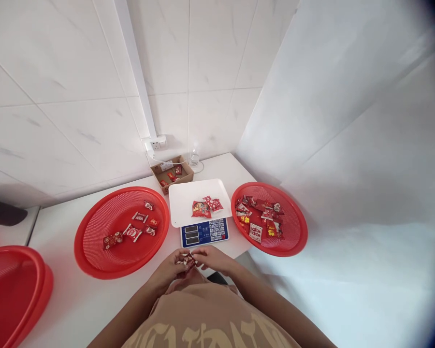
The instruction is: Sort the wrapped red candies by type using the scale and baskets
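Close to my body, just in front of the scale, a small dark red wrapped packet (pixel 189 261) is between my hands. My left hand (pixel 173 265) is closed on its left side. The fingers of my right hand (pixel 210 258) pinch its upper right edge. Beyond them stands a digital scale (pixel 205 233) with a blue keypad and a white weighing tray (pixel 181 198). On that tray lie a larger red snack packet (pixel 200 209) and some small red-and-white packets (pixel 213 203) touching it.
A round red basket (pixel 83 237) with several wrapped packets stands left, and another red basket (pixel 301 232), more heavily filled, stands right. Behind the scale are a cardboard box (pixel 155 178) with a few packets and a clear bottle (pixel 194 157). Another red basket (pixel 39 285) is at far left.
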Demonstrator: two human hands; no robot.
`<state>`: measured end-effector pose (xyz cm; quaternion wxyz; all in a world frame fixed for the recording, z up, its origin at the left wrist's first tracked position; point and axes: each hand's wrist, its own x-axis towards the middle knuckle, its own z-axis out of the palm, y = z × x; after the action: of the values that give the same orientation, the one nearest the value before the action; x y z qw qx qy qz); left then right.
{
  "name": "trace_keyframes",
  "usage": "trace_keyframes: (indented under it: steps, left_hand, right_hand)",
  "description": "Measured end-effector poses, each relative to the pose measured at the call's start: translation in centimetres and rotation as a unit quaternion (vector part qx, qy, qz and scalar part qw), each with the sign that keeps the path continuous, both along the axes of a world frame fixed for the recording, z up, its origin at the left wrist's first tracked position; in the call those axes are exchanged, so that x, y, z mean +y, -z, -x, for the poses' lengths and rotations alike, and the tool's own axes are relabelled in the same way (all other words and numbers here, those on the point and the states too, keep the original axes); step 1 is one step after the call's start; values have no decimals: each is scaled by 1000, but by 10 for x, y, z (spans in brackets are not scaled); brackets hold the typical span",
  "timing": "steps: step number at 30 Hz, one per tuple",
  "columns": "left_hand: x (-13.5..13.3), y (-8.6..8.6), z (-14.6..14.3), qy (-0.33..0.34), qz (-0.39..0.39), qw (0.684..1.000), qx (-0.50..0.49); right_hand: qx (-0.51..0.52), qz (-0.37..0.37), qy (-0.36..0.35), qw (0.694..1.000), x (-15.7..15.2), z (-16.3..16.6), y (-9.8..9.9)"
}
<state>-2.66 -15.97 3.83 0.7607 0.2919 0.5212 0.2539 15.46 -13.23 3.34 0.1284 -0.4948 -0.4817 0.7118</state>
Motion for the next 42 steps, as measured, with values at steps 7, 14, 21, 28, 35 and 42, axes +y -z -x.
trace_keyframes:
  steps: [7, 14, 21, 28, 35, 42]
  left_hand:
    - [0, -9, -6, 36, -8, 999, -17]
    - [0, -1, -4, -42, 31, 998, -36]
    - [1, 6, 1, -80, 29, 996, -30]
    - [4, 2, 7, -114, 45, 992, 40]
    - [1, 1, 12, -100, 45, 993, 35]
    - [-4, 8, 24, -113, 50, 992, 40]
  right_hand:
    - [20, 53, 21, 998, -11, -4, 5]
    - [36, 55, 78, 995, -9, -5, 7]
    - [41, 74, 72, 994, -9, -5, 14]
    - [28, 36, 196, 980, 37, -10, 6]
    - [65, 16, 329, 942, 98, -8, -11]
    - [-84, -142, 228, 959, 65, -27, 10]
